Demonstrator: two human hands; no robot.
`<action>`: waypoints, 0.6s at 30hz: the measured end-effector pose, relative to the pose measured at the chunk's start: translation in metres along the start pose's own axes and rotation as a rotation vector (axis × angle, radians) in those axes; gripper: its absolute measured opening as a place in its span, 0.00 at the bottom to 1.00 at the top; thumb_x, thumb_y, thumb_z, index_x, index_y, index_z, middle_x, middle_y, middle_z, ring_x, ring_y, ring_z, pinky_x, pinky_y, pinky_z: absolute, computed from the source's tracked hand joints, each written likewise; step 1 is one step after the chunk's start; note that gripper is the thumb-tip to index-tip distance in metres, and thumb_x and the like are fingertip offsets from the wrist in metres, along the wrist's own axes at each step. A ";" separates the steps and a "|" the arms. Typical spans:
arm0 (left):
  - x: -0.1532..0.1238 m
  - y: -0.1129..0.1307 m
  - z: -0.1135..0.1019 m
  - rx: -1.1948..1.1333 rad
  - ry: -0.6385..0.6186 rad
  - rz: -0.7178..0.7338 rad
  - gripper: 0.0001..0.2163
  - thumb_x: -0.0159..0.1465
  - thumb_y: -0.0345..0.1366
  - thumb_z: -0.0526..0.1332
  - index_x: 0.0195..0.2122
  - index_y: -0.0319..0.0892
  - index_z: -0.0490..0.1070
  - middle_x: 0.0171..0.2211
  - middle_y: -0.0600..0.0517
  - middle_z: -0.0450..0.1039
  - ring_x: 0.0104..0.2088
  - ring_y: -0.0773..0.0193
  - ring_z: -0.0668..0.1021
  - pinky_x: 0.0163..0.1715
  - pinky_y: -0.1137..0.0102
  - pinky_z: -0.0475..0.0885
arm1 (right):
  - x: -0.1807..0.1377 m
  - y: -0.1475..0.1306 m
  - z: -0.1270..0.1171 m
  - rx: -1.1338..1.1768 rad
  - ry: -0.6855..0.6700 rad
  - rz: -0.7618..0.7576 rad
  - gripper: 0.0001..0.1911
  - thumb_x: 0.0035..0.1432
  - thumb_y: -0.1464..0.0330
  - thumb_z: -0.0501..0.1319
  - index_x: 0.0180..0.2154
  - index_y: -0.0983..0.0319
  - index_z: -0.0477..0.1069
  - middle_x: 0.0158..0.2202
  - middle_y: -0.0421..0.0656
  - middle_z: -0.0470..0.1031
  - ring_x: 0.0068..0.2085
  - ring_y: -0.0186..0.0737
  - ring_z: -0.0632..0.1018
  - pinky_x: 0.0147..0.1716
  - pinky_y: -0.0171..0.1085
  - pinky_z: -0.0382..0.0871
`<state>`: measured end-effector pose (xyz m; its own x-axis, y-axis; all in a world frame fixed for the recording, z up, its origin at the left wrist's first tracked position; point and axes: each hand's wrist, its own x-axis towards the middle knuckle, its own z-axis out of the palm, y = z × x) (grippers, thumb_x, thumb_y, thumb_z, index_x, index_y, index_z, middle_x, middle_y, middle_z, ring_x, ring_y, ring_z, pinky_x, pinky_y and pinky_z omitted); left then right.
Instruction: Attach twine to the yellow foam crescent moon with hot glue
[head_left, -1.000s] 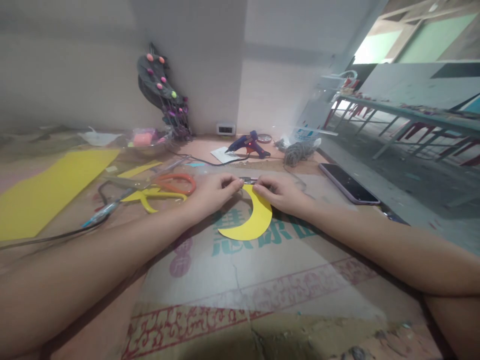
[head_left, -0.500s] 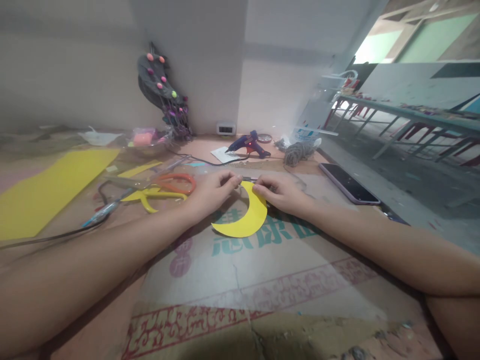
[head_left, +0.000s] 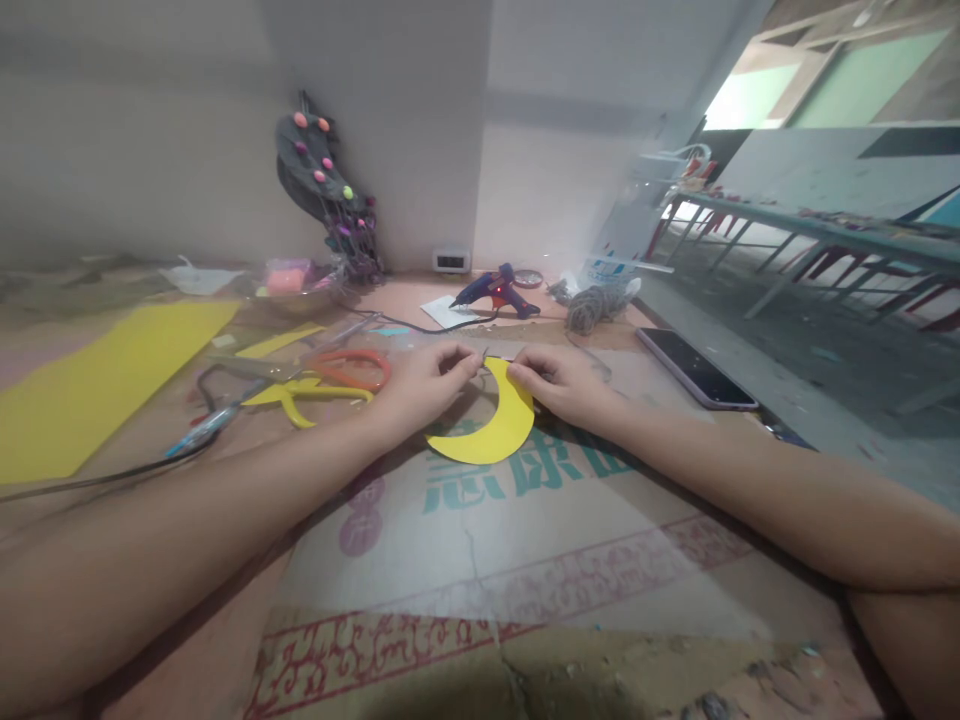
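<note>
Craft worktop (head_left: 217,635) set against a pale wall (head_left: 420,130). A printed cardboard sheet (head_left: 600,560) covers its middle, bearing green characters and a red scroll border. A yellow sheet (head_left: 120,380) lies at far left; a dark, pompom-studded ornament (head_left: 300,165) stands upright against the wall. Scissors (head_left: 352,353), with orange and yellow handle loops, lie just beyond the left forearm. The left hand (head_left: 435,380) and right hand (head_left: 566,385) face each other above the cardboard, near but apart. Between them is the yellow crescent (head_left: 510,425), horns pointing left: the right thumb and fingers pinch it near its upper horn, while the left thumb and index finger meet beside that horn; what they grip cannot be told. A phone (head_left: 697,370) lies right of the right hand. Behind the hands rest a glue gun (head_left: 495,290), its indicator lit red, gray yarn (head_left: 592,308) and a small digital display (head_left: 451,261).
</note>
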<state>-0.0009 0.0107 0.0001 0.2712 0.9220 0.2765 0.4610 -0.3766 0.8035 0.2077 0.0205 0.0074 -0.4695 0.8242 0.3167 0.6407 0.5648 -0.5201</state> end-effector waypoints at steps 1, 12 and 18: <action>0.000 0.000 0.000 0.005 0.000 0.003 0.15 0.65 0.46 0.55 0.36 0.40 0.74 0.34 0.51 0.76 0.35 0.61 0.76 0.35 0.70 0.67 | 0.000 0.001 0.000 -0.002 -0.001 -0.008 0.15 0.62 0.60 0.53 0.28 0.62 0.68 0.25 0.40 0.71 0.28 0.35 0.69 0.27 0.33 0.59; 0.002 -0.005 0.001 -0.060 0.005 0.048 0.13 0.65 0.43 0.56 0.41 0.40 0.73 0.38 0.50 0.76 0.39 0.61 0.76 0.39 0.69 0.68 | -0.001 0.003 0.001 0.002 -0.025 -0.026 0.16 0.63 0.60 0.52 0.28 0.62 0.68 0.23 0.39 0.70 0.27 0.34 0.69 0.27 0.33 0.59; 0.000 -0.001 0.000 -0.024 0.001 0.029 0.11 0.65 0.43 0.56 0.37 0.40 0.72 0.34 0.52 0.75 0.35 0.62 0.75 0.36 0.69 0.67 | 0.000 0.003 0.001 -0.023 -0.035 -0.056 0.16 0.63 0.61 0.52 0.28 0.62 0.68 0.25 0.40 0.70 0.28 0.35 0.69 0.28 0.33 0.59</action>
<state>-0.0011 0.0106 -0.0006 0.2833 0.9109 0.3000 0.4331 -0.4006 0.8074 0.2089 0.0226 0.0050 -0.5256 0.7897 0.3164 0.6268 0.6110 -0.4836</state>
